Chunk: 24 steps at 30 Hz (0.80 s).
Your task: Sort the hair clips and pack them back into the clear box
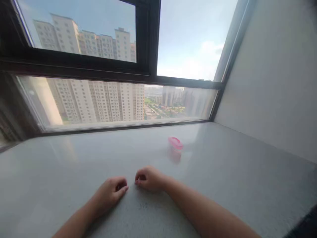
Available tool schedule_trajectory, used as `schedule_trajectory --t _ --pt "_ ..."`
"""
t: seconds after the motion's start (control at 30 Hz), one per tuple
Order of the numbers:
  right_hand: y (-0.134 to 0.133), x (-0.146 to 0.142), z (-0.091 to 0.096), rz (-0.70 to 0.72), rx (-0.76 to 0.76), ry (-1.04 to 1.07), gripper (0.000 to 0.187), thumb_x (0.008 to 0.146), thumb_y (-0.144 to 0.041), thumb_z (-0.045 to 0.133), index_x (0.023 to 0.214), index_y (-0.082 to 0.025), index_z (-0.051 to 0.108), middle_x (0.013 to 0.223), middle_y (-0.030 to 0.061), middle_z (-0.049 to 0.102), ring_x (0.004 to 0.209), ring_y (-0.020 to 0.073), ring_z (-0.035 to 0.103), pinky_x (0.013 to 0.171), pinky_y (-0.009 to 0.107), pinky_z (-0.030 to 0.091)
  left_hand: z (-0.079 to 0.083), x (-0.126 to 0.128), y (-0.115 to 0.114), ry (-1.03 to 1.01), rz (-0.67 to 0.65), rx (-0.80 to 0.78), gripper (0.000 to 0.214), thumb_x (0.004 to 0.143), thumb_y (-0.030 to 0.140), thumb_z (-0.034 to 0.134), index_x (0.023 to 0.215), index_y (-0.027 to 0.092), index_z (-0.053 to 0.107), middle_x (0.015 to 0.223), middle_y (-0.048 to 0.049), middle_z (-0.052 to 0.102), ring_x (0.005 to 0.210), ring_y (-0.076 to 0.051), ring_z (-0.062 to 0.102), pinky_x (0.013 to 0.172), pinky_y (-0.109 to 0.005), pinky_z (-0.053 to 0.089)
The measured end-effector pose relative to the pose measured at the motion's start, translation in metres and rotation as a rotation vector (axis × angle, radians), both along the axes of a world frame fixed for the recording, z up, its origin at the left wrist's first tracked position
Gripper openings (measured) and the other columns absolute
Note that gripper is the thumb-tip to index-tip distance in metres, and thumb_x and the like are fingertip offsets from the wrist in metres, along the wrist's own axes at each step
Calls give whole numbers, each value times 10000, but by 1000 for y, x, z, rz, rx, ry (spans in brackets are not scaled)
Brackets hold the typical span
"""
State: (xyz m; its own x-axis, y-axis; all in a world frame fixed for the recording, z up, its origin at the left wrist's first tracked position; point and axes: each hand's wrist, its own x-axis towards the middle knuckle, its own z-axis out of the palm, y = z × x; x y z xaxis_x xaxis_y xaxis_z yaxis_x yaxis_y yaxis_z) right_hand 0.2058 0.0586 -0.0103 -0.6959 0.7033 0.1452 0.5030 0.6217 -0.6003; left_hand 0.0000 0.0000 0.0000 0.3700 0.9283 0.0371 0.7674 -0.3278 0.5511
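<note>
My left hand [112,191] rests low over the pale sill, its fingers curled in and the thumb close to the forefinger. Just to its right, with a narrow gap between, my right hand [150,178] is curled the same way, fingertips drawn towards the thumb. Whatever may lie between the fingertips of either hand is too small to make out. Farther off, beyond the right hand, stands a small clear container with a pink lid [175,143]. Several tiny dark marks [143,205] show on the surface below the right hand; their kind is unclear.
A wide, glossy white window sill [81,158] spreads under both arms. Dark window frames [148,79] border its far side, with tall buildings [99,99] outside. On the right rises a white wall [267,82]. Something dark [305,224] fills the lower right corner.
</note>
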Motion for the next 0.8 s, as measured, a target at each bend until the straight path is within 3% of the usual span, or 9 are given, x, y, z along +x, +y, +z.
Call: schedule_trajectory --t 0.8 --pt "-2 3 -1 12 7 28 188 757 -298 585 853 -167 680 621 -34 542 561 65 450 527 168 310 2 1 1 -10 9 11 223 796 335 457 707 157 557 633 7 525 628 -151 484 580 -229 319"
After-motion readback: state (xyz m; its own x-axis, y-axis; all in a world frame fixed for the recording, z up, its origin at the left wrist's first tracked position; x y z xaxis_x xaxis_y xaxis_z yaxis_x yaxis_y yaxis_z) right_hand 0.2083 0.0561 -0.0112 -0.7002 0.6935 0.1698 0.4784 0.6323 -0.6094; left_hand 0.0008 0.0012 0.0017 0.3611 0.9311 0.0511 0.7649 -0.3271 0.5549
